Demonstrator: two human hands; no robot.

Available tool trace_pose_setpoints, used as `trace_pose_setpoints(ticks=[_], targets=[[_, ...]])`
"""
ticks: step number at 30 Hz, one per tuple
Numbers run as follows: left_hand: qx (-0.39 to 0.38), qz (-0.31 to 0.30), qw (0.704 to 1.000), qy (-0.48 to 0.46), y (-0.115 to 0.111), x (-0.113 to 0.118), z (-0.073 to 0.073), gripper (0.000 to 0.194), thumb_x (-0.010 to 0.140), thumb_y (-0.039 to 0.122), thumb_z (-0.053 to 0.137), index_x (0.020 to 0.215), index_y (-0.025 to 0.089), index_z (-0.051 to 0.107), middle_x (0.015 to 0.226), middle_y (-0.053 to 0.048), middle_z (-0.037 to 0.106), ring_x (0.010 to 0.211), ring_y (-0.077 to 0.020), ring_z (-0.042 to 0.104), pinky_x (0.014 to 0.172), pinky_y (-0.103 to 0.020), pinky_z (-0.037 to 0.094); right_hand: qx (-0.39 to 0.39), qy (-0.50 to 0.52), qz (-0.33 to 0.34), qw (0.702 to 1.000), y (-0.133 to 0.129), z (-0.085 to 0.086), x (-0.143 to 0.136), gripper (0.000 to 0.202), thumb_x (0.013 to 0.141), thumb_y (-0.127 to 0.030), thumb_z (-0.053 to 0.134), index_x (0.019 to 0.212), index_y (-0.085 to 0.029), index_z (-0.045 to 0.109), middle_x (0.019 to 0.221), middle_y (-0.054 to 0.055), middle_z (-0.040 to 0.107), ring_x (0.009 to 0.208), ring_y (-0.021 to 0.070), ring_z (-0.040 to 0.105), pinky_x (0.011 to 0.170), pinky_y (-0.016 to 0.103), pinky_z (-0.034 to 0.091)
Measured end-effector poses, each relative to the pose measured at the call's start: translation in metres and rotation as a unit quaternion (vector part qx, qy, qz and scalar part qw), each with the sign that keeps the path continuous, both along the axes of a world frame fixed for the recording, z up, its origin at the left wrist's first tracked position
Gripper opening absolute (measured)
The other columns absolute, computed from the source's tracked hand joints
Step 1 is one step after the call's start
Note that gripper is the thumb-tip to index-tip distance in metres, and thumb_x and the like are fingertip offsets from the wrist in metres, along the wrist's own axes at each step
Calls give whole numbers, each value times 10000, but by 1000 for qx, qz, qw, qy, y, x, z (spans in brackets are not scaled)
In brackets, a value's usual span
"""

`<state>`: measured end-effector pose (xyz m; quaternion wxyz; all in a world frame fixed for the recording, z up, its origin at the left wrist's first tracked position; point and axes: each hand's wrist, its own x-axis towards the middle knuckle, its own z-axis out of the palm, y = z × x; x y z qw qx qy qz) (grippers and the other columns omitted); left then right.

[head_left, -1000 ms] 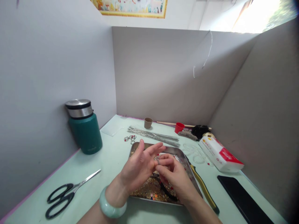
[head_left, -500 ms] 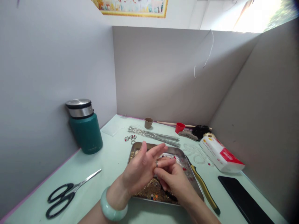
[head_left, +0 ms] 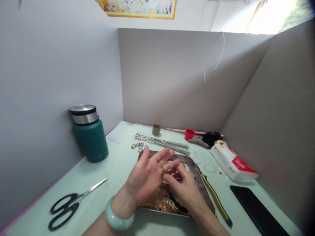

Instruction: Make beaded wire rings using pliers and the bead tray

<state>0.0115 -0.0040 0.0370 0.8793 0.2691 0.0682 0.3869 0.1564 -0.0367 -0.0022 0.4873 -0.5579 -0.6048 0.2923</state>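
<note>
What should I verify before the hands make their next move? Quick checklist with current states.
1. Left hand palm up, fingers spread over the tray: ok.
2. Silvery ring-like band around a left-hand finger: ok.
3. Right hand gripping the band: cannot tell; its fingers are close by, but contact is unclear.
4. Scissors apart from both hands: ok, lying on the table to the left.
5. Yellow-and-black handle outside the tray: ok, along its right side.
6. Green bottle upright, lid on: ok.
</note>
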Motion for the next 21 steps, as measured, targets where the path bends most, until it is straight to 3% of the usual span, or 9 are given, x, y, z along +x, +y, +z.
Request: trace_pose_setpoints(ticks=[6, 10, 12, 16, 21], targets=[[19, -35, 999, 2, -2, 0, 0, 666, 896, 613, 218, 1216, 134, 553, 1380, -138, 439, 1222, -309, 441, 897, -362, 379, 6, 66, 31, 997, 1, -7, -2, 85, 764, -267, 652, 825, -208, 656, 1040, 39, 624, 985, 233, 541, 851, 330, 401], [17, -66, 998, -6, -2, -2, 1, 708, 878, 647, 201, 1212, 136, 558, 1405, -145, 414, 1189, -311, 459, 921, -401, 358, -37, 158, 105, 981, -1, -4, -1, 69, 765, -251, 646, 791, -192, 623, 880, 27, 642, 817, 197, 584, 748, 308, 449], [16, -90, 996, -4, -2, -4, 2, 760, 853, 686, 193, 1203, 126, 568, 1388, -160, 435, 1185, -324, 459, 936, -429, 345, -38, 150, 131, 979, -4, 2, 0, 34, 759, -215, 640, 755, -186, 621, 836, 24, 636, 812, 199, 589, 734, 302, 456], [24, -110, 994, 10, -2, -6, 3, 807, 831, 712, 189, 1164, 102, 599, 1361, -190, 463, 1193, -358, 450, 947, -485, 327, 13, 74, 121, 990, -8, 12, 2, 57, 760, -161, 623, 719, -190, 651, 954, 38, 653, 959, 232, 581, 874, 338, 423], [33, -115, 993, 4, -1, -4, 0, 791, 856, 680, 160, 1172, 98, 593, 1326, -194, 506, 1139, -336, 523, 1004, -491, 280, -42, 129, 158, 978, -10, 11, -1, 70, 794, -194, 593, 776, -192, 661, 924, 38, 674, 943, 235, 599, 838, 340, 456]])
